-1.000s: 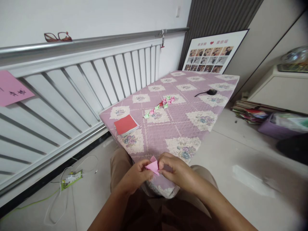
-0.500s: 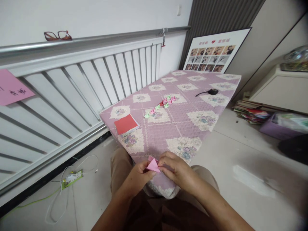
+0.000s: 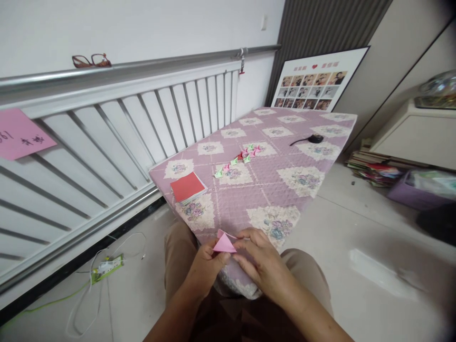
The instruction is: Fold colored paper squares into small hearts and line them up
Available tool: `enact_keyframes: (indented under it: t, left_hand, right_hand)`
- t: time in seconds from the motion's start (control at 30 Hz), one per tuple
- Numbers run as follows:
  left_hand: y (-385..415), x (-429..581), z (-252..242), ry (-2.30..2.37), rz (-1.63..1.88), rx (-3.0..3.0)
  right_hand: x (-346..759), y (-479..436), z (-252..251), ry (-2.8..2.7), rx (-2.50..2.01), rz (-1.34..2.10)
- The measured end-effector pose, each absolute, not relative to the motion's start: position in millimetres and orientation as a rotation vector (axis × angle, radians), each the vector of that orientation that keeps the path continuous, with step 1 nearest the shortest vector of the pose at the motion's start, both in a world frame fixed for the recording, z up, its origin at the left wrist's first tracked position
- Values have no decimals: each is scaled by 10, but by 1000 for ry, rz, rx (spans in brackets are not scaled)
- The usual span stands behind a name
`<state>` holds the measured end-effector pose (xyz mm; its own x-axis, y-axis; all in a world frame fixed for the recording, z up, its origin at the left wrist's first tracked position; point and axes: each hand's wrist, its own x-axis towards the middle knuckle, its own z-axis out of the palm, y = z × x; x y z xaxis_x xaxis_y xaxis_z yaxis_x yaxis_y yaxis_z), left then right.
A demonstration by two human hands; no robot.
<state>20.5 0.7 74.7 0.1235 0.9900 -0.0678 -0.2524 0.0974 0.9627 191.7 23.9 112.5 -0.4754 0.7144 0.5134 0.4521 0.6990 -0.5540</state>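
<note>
A small piece of folded pink paper (image 3: 224,243) is between my hands at the near corner of the table, a triangular flap facing up. My left hand (image 3: 208,261) pinches its left side between thumb and fingers. On its right edge, the fingertips of my right hand (image 3: 260,254) are closed on the paper. Farther up the tablecloth (image 3: 263,190) lies a crooked row of small folded paper pieces (image 3: 234,161) in green, pink and red. A stack of square paper (image 3: 188,187), red on top, sits at the left edge.
A black object with a thin tail (image 3: 315,138) rests at the table's far right. A white radiator (image 3: 142,126) borders the left side, with glasses (image 3: 91,61) on its pipe. On the floor are a power strip (image 3: 107,267) and a purple bin (image 3: 415,190).
The pink paper has turned slightly, and its triangular flap now lies wider and flatter. My right-hand fingers have shifted along its right side. The camera view has tilted a little upward.
</note>
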Motion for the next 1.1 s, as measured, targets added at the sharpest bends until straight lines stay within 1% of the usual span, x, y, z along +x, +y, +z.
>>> enact_keyframes:
  t: [0.23,0.37,0.47,0.63,0.73,0.8,0.93,1.1]
  left_hand:
    - [-13,251,681,996,1258,915]
    - [-4,190,688,1027,1197,977]
    - [17,96,769,1036,1086,1090]
    - [46,-42,1007,921,802,1382]
    - [53,-83,1138,839,677,1483]
    - [54,-102,1198,810,625,1555]
    - [53,-130,1265,819,547,1708]
    - [74,-147,1306,809,514,1774]
  right_hand:
    - [1807,144,1013,-1996,-956,273]
    - [1869,109,1016,-2015,-926,264]
    - [1978,167,1058,-1964,-953,428]
    - [2091,350,1160,-1866,-1088,933]
    - [2098,388,1242,-1943,-1005,1329]
    - [2086,380,1303,-2023,-884,1488]
    - [2063,345,1416,-2115,-775,1517]
    - [2100,325,1497,-2197,-807,1442]
